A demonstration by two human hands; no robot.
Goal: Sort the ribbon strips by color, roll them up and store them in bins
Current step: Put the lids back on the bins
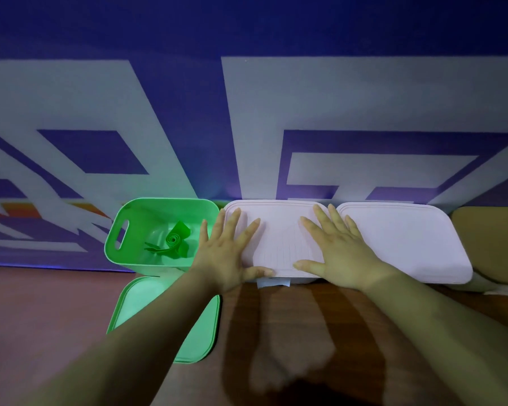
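A pale pink bin lid (pixel 279 244) covers the middle bin at the back of the wooden table. My left hand (pixel 229 253) and my right hand (pixel 335 250) both lie flat on this lid with fingers spread and straight, thumbs at its near edge. To the left stands an open green bin (pixel 121 230) with rolled green ribbon strips (pixel 173 240) inside. The green bin's lid (pixel 135 306) lies flat on the table in front of it, partly under my left forearm. A second pale lidded bin (pixel 408 241) stands to the right.
A tan bin (pixel 487 227) sits at the far right edge, mostly cut off. A small paper label (pixel 272 284) sticks out under the middle bin's front. A blue and white patterned wall rises right behind the bins. Brown table surface (pixel 320 332) stretches toward me.
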